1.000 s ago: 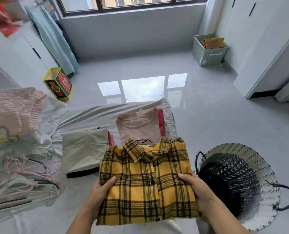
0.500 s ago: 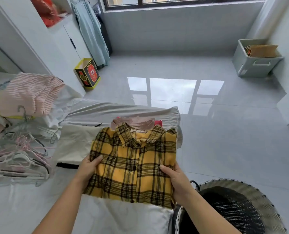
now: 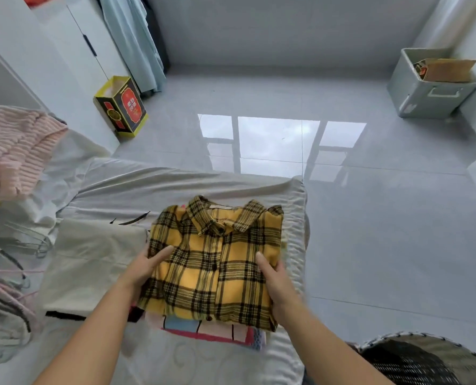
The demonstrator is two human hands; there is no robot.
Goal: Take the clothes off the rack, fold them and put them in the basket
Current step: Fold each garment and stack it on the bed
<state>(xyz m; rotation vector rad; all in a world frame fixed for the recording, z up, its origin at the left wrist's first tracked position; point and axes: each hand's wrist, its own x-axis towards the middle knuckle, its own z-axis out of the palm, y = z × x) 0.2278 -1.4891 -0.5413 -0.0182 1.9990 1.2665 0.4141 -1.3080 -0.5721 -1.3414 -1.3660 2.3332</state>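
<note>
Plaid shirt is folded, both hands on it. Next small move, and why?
Probably lift the stack and swing it right toward the woven basket. The yellow plaid shirt is folded, lying on other folded clothes, with the left hand and right hand gripping its sides.

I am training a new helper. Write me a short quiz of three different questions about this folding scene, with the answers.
1. True or false: the yellow plaid shirt already lies in the woven basket.
2. Which hands hold the shirt? A) left hand only B) right hand only C) both
3. Fill in: beside the shirt, on the person's left, lies a folded ____ coloured garment.

Key: 1 false, it rests on a stack of folded clothes on the sheet; 2 C, one at each side edge; 3 cream.
</note>
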